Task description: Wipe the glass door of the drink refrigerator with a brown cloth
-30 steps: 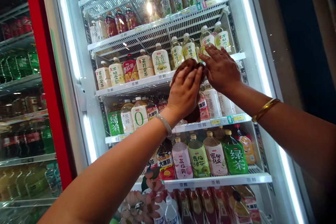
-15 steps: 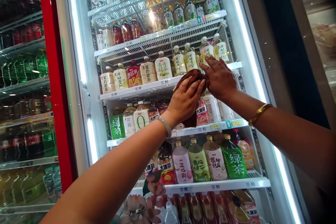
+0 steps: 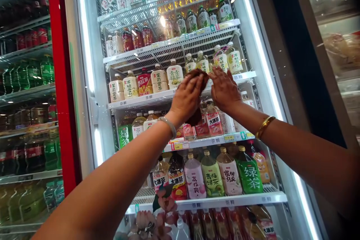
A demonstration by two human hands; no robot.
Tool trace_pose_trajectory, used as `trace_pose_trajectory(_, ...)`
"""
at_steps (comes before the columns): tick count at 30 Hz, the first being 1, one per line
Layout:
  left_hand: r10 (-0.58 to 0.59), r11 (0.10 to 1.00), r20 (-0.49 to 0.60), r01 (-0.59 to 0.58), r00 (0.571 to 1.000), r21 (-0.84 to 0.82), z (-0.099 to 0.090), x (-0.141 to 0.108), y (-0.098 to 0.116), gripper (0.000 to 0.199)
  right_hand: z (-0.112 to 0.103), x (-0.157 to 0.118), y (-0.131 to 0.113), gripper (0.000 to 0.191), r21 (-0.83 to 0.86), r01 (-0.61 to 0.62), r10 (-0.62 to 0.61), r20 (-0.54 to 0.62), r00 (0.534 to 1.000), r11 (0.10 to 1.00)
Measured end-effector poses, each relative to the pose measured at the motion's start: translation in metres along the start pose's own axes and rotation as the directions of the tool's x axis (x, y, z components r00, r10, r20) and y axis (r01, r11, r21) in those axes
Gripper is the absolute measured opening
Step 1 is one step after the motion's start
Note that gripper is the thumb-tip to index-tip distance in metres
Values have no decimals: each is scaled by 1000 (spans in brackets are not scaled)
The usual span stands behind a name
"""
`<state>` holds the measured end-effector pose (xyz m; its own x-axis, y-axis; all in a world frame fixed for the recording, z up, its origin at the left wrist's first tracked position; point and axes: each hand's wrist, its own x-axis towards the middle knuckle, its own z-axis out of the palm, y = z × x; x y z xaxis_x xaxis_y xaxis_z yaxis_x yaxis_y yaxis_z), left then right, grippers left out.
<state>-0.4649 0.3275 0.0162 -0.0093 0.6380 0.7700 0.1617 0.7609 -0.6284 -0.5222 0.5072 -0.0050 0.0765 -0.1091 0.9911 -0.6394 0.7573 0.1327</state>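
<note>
A dark brown cloth [image 3: 194, 117] lies bunched up before the drink shelves, apparently against the glass front of the cooler. My left hand [image 3: 186, 98] is spread over it and presses it, the fingertips near its top edge. A pale bangle [image 3: 168, 125] circles my left wrist. Just to the right, my right hand [image 3: 225, 90] is held flat with its fingers stretched out, its fingertips close to the cloth's right edge; whether they touch it I cannot tell. On my right wrist is a gold bracelet [image 3: 264, 125].
Behind the hands, the lit cooler holds several shelves of bottled drinks, among them a green bottle [image 3: 249, 172]. A red post [image 3: 60, 82] separates another cooler at left. Low in front are pink flowers [image 3: 146, 223] and a clear bottle with a white top [image 3: 181, 228].
My left hand has slid left with the cloth, slightly downward against the shelves. My right hand has also moved a little left and down. The view has shifted slightly.
</note>
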Motion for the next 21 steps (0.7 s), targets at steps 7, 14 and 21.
trace_pose_trajectory(7, -324, 945, -120, 327, 938, 4, 5, -4, -1, 62, 13, 14, -41, 59, 4, -54, 53, 56, 997, 999)
trace_pose_trajectory(14, 12, 1000, -46, -12, 999, 12, -13, -54, -5, 63, 12, 7, -41, 59, 6, -32, 32, 64, 997, 999)
trace_pose_trajectory(21, -274, 960, -150, 279, 950, 10, 8, -19, 5, 56, 14, 6, -42, 58, 26, -29, 28, 42, 999, 999)
